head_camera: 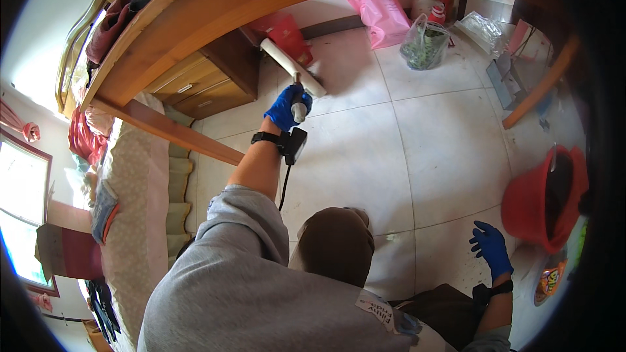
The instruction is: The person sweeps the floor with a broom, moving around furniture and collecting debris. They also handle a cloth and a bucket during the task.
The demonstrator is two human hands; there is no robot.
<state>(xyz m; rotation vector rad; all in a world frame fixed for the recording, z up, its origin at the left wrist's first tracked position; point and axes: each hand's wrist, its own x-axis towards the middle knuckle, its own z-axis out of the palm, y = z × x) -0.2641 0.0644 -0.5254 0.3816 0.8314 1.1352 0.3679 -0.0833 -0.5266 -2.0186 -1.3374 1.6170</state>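
Observation:
My left hand, in a blue glove, is closed around the handle of a brush or squeegee-like tool with a long pale head. That head lies at floor level, and dark debris shows beside its edge. A red paper bag stands just behind it, near a wooden drawer cabinet. On the right, my right hand, also gloved in blue, hangs over the tiles with its fingers spread and nothing in them. Close to it stands a red plastic bucket with dark contents.
A wooden frame rail crosses above my left arm. A bed runs along the left. By the far wall are a pink plastic bag and a clear bag of greens. A wooden leg slants at the right.

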